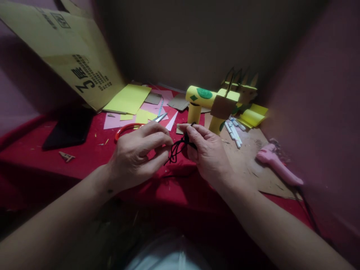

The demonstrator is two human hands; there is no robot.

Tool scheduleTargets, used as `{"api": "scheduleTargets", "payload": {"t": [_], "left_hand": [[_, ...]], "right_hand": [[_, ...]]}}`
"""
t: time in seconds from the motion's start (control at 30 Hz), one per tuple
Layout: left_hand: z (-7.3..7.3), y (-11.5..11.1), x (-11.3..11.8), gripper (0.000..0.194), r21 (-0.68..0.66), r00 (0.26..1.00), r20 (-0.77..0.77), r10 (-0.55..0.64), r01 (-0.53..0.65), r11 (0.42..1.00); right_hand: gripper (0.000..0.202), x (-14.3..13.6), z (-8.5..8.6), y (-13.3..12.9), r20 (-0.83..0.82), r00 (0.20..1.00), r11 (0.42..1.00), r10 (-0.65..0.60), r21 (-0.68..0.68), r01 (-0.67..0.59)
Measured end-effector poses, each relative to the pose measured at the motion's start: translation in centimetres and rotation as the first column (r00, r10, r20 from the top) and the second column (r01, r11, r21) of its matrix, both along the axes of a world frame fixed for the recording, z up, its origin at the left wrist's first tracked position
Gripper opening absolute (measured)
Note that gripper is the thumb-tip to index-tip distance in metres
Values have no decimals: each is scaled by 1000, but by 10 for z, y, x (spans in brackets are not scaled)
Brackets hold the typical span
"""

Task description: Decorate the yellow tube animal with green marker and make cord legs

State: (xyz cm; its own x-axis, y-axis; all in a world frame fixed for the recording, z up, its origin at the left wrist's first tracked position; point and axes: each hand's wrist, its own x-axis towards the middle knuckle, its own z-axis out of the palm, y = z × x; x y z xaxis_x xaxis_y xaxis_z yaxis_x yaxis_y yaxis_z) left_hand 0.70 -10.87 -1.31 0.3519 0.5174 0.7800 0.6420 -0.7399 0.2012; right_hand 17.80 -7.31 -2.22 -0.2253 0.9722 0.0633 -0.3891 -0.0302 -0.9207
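Note:
A tangle of thin black cord (176,150) hangs between my two hands above the front of the red-covered table. My right hand (206,150) pinches the gathered part of the cord between thumb and fingers. On the other side, my left hand (143,150) has its fingers bent together around the cord's loops at their tips. A loose end of the cord trails below the hands. Behind my left hand lie scissors with red handles (120,131), blades toward the back. Just past my right hand stands a construction of yellow tubes (204,95) with green patches and a brown cardboard piece.
Yellow sheets (129,98) and pink scraps lie at the back left, near a big cardboard box (70,52) and a dark flat object (69,129). At right, white sticks (233,133) and a pink glue gun (278,163) rest on cardboard (250,172). The red cloth (92,159) carries small scraps.

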Motion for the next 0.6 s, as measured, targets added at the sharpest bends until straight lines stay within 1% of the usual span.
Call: {"api": "scheduleTargets", "payload": {"t": [0.1,0.2,0.27,0.3,0.4,0.5,0.57,0.6], "left_hand": [[-1,4,1,12,-22,999,38,28,-27,999],[-3,8,2,12,-54,995,99,34,-29,998],[-4,10,2,12,-78,992,121,34,-24,997],[-4,10,3,12,-86,992,124,37,-27,996],[-3,8,3,12,-102,991,128,43,-30,994],[1,8,1,11,-146,979,193,68,-40,989],[5,12,-1,17,-239,959,269,92,-26,971],[7,16,-2,23,-316,951,298,87,12,949]], "right_hand": [[24,1,-1,1,6,999,999,46,11,-46],[34,2,-3,1,-25,981,981,190,-32,-191],[29,3,-4,1,-49,960,960,275,-36,-277],[24,3,-4,1,-49,955,956,293,-21,-294],[13,4,-5,1,-24,966,966,259,23,-259],[9,4,-4,1,4,971,970,241,14,-241],[10,5,-2,0,21,961,961,277,-2,-277],[11,6,-2,0,29,952,953,304,-9,-304]]}}
